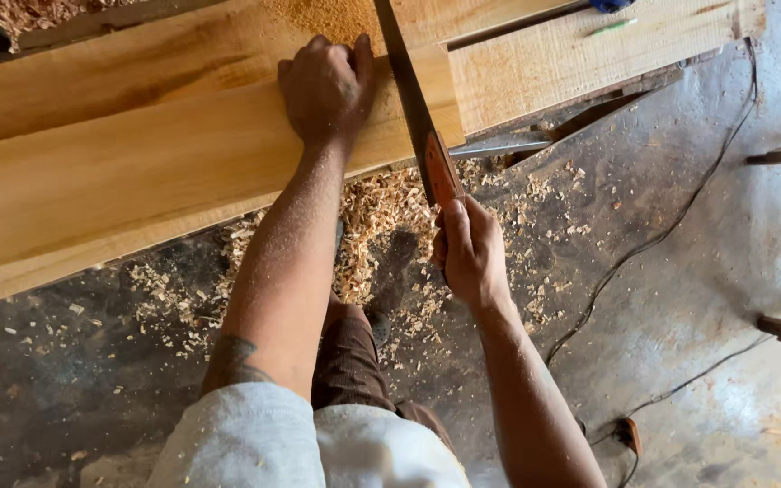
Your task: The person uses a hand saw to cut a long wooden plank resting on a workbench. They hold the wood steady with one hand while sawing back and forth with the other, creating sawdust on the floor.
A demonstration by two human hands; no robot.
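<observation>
Counted: 2 hands, left and right; 1 handsaw; 3 planks; 2 floor cables.

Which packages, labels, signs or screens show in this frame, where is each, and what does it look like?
None show: no package, label, sign or screen.
What is there: pale wooden planks under the left hand, a hand saw gripped by the right hand, wood shavings and a dark cable on the grey floor.
</observation>
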